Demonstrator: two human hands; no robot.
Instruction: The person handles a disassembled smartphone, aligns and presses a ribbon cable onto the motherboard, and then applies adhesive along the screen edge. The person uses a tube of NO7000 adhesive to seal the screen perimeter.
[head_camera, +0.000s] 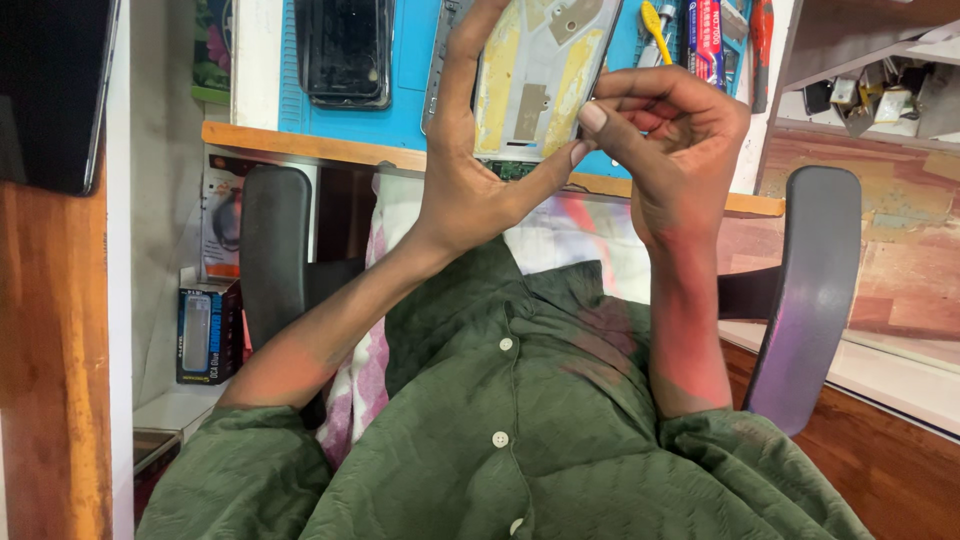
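My left hand (470, 170) holds up an opened phone frame (540, 70), its fingers along the left side and its thumb under the bottom edge. The frame's inside faces me: grey metal with yellowish patches and a strip of green circuit board at the bottom. My right hand (665, 125) is curled at the frame's lower right edge, thumb and fingertips pressed against it. Both forearms rise from my green shirt.
A blue work mat (420, 110) lies on the wooden-edged table (300, 145) with a black phone part (345, 50), a yellow-handled tool (655, 30), a tube (705, 35) and a red-handled tool (762, 40). Chair armrests (275, 250) (810, 290) flank me. Boxes (205, 330) stand at the left.
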